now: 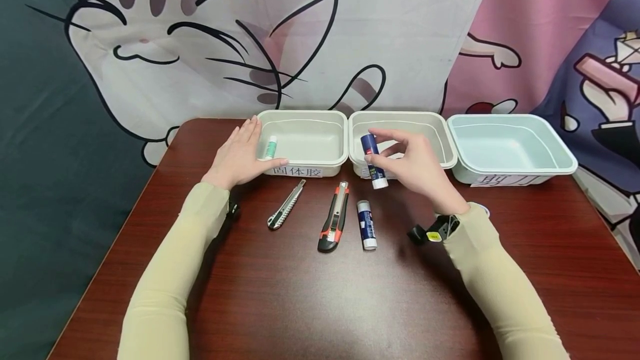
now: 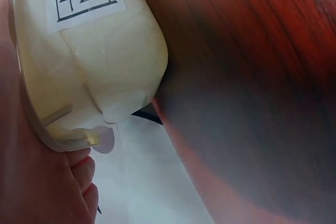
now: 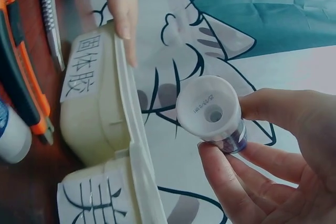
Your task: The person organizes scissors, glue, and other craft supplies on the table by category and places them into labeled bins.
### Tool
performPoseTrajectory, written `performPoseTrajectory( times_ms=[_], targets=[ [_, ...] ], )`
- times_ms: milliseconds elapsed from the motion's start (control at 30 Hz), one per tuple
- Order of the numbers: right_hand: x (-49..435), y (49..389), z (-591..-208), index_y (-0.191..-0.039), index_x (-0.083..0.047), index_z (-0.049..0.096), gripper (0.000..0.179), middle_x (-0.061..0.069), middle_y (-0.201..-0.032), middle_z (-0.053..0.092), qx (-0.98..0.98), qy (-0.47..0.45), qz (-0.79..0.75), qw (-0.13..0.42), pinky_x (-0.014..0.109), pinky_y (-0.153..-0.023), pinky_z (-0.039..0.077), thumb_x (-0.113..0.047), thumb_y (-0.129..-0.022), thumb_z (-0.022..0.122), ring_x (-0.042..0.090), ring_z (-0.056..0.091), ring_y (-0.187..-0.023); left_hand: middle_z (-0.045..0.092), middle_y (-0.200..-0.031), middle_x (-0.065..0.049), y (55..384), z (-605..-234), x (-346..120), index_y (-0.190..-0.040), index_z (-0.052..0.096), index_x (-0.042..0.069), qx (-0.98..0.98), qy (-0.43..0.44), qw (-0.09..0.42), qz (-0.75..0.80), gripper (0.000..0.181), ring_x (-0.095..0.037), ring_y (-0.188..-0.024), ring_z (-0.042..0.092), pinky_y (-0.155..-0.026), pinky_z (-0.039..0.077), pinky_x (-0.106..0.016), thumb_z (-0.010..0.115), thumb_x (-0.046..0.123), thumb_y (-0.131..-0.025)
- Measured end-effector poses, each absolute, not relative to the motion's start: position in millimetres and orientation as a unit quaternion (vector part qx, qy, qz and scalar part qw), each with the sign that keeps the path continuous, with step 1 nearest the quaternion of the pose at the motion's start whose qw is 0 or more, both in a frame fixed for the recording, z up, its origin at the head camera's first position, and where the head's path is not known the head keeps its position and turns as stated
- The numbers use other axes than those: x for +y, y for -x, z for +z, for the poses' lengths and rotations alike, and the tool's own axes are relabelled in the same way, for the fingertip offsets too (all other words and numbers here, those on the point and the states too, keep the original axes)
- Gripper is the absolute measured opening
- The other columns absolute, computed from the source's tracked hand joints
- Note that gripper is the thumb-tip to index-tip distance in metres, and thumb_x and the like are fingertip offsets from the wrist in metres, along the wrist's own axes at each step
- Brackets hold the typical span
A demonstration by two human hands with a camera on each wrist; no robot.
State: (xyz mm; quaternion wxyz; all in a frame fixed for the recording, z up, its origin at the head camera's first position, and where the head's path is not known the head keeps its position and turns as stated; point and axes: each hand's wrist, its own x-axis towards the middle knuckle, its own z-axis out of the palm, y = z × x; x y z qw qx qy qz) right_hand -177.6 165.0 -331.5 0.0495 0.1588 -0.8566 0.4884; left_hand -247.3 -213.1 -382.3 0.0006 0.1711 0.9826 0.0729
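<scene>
My right hand (image 1: 417,163) pinches a dark blue glue stick (image 1: 374,163) between thumb and fingers, over the front rim of the middle cream bin (image 1: 425,121). The glue stick tilts, its white end towards the table; the right wrist view shows that round white end (image 3: 210,111) close up. My left hand (image 1: 240,154) rests on the left rim of the left cream bin (image 1: 320,140), fingers straight and thumb along the front edge. Inside that bin stands a small green-and-white glue stick (image 1: 271,148), leaning at the left wall.
On the brown table (image 1: 300,293) lie a slim silver utility knife (image 1: 286,205), a red-and-black utility knife (image 1: 334,218) and another blue glue stick (image 1: 366,225). A pale blue bin (image 1: 510,146) stands at the right. Handwritten labels mark the bins' fronts. A printed cloth (image 1: 400,26) hangs behind.
</scene>
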Motion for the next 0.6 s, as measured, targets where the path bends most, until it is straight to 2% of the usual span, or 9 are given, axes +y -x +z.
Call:
performPoseTrajectory(
  times_ms=[333,600],
  targets=[
    [148.2,190.1,-325.8,-0.135,-0.025,0.069,0.050,0.000,-0.117,0.070,-0.833,-0.128,0.536,0.044,0.025,-0.064,0.055,-0.026,-0.087,0.083,0.017,0.071,-0.084,0.006,-0.168,-0.020,247.7,-382.2,-213.1,-0.160,0.009,-0.005,0.984,-0.167,0.004,0.058,0.126,-0.031,-0.154,0.006,-0.124,0.006,-0.045,0.043,0.089,-0.083],
    [135.8,203.8,-320.9,-0.137,-0.021,0.068,0.052,0.002,-0.117,0.069,-0.813,-0.126,0.568,0.033,0.030,-0.068,0.059,-0.023,-0.088,0.082,0.018,0.072,-0.085,0.008,-0.168,-0.020,248.1,-381.5,-211.1,-0.160,0.010,-0.006,0.984,-0.168,0.002,0.065,0.126,-0.031,-0.154,0.007,-0.124,0.004,-0.044,0.046,0.087,-0.084]
  ],
)
